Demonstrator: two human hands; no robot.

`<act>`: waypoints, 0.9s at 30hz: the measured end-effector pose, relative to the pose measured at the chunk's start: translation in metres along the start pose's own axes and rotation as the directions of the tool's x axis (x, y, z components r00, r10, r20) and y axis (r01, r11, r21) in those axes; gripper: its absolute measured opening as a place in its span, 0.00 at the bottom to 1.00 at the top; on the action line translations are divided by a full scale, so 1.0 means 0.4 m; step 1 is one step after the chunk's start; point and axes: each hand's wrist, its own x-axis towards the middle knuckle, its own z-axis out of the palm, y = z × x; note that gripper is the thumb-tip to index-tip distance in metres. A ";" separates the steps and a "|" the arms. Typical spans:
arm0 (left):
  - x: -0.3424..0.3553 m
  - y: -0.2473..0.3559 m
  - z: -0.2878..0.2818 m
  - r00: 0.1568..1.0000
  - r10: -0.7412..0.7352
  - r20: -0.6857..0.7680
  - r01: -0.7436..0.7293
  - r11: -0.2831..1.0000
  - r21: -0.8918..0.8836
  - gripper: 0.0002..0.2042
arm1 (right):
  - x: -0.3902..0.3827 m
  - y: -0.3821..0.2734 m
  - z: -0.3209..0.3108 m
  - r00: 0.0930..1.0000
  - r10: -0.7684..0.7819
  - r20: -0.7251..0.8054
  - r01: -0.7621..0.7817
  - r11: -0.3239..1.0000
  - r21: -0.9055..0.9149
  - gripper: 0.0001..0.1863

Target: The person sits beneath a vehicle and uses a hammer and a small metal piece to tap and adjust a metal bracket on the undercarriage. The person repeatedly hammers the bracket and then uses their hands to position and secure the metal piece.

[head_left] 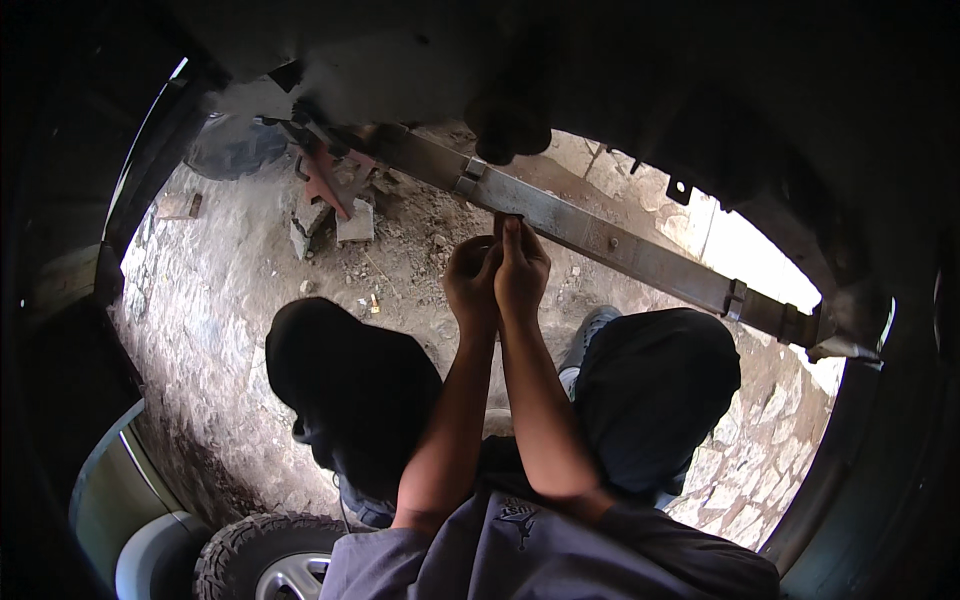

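Note:
My left hand [470, 282] and my right hand [522, 275] are raised together in front of me, side by side and touching. Their fingers are closed at the near edge of a long grey leaf spring [560, 218], which slants from upper left to lower right. A small dark piece shows at the right fingertips, but its kind is too hard to make out. What the left fingers hold, if anything, is hidden. Metal clamps [470, 176] band the spring on both sides of my hands.
The dark underside of a vehicle hangs overhead. Behind at the left stands a red metal stand [320, 180] by broken concrete blocks [355, 220]. A brick [179, 206] lies on the stony ground. A wheel with a knobbly tyre [225, 560] is at lower left.

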 end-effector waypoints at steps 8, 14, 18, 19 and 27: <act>0.023 -0.054 0.090 0.992 0.036 0.124 -0.050 0.992 0.113 0.14 | 0.061 -0.061 -0.066 0.987 -0.153 -0.045 0.145 0.977 -0.157 0.14; -0.051 -0.093 0.046 0.994 0.026 0.110 -0.035 0.996 0.081 0.19 | 0.088 0.008 -0.126 0.996 -0.052 -0.078 0.040 0.987 -0.155 0.16; -0.061 -0.082 -0.007 0.990 -0.103 0.092 0.114 0.985 -0.126 0.18 | 0.071 0.033 -0.109 0.995 0.093 0.038 -0.086 0.984 -0.157 0.17; -0.054 -0.083 -0.018 0.990 -0.110 0.084 0.125 0.971 -0.203 0.19 | 0.072 0.036 -0.105 0.991 0.087 0.099 -0.063 0.973 -0.223 0.17; -0.004 -0.060 -0.115 0.960 -0.180 0.215 0.250 0.894 -0.371 0.18 | 0.082 -0.075 -0.111 0.900 0.219 0.376 0.097 0.742 -0.663 0.16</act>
